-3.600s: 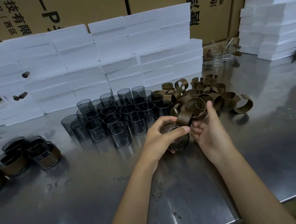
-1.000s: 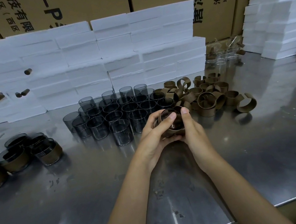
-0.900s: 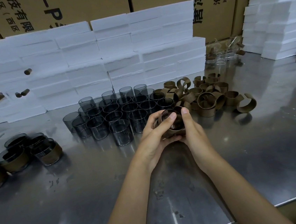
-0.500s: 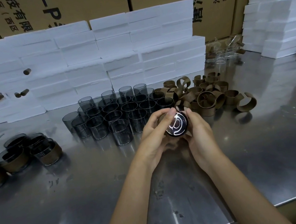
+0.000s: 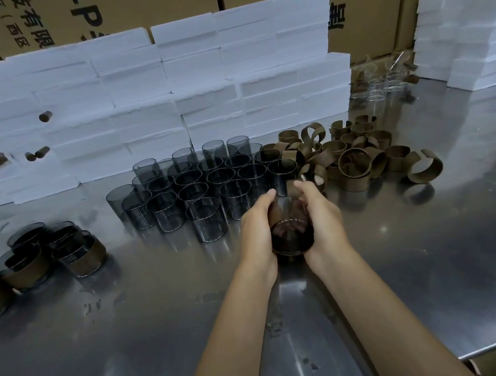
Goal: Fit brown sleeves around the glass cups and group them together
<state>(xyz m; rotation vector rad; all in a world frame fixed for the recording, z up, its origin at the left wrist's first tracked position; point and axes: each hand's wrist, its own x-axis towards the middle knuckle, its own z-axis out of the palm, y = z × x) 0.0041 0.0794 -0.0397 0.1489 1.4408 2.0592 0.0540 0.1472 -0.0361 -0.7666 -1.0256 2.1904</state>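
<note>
Head view: a glass cup (image 5: 292, 238) is clasped between both hands just above the steel desk (image 5: 430, 245), near the middle of the scene, its open mouth tipped toward the camera. The left hand (image 5: 258, 226) cups its left side and the right hand (image 5: 323, 219) its right side, palms facing each other, fingers curled round the far wall, thumbs pointing away. A brown sleeve (image 5: 294, 184) shows at the fingertips on the cup's far end; how far it sits on the cup cannot be told, since the hands cover the wall. Both forearms run in from the near edge, converging on the cup.

Just beyond the hands stands a tight cluster of bare cups (image 5: 197, 184), upright in rows, the nearest ones just left of the left hand. To the right of that cluster, touching it, lies a loose pile of sleeves (image 5: 357, 158), some closed rings, some sprung open, with one open sleeve lying apart at its right end. At the far left of the desk, well apart from the hands, sits a group of sleeved cups (image 5: 34, 259), packed together. Behind everything runs a wall of white foam blocks (image 5: 169, 89), with cardboard boxes (image 5: 130, 7) behind it and more foam stacked at the far right. Clear glasses (image 5: 380, 88) stand in the gap between the foam stacks.
</note>
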